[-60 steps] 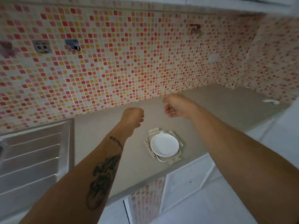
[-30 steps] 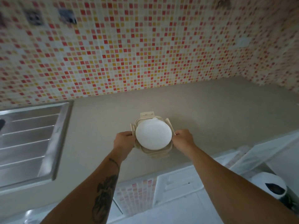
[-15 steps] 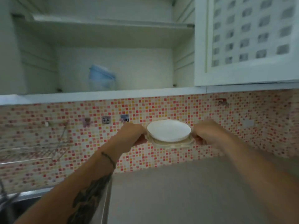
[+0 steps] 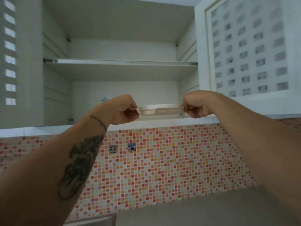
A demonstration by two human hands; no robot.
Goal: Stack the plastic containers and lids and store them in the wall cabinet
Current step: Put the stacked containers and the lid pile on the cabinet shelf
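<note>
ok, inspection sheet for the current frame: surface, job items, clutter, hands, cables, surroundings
Surface: grey countertop, bare where visible.
Job's things: stack of lids held level at the open wall cabinet, at its lower shelf's front edge; blue container inside, mostly hidden.
Clutter: nothing seen.
Hands: left hand and right hand each pinch one end of the stack.
Cables: nothing seen.
Surroundings: mosaic tile backsplash with wall socket; upper shelf shows nothing on it; lattice cabinet door on the right.
</note>
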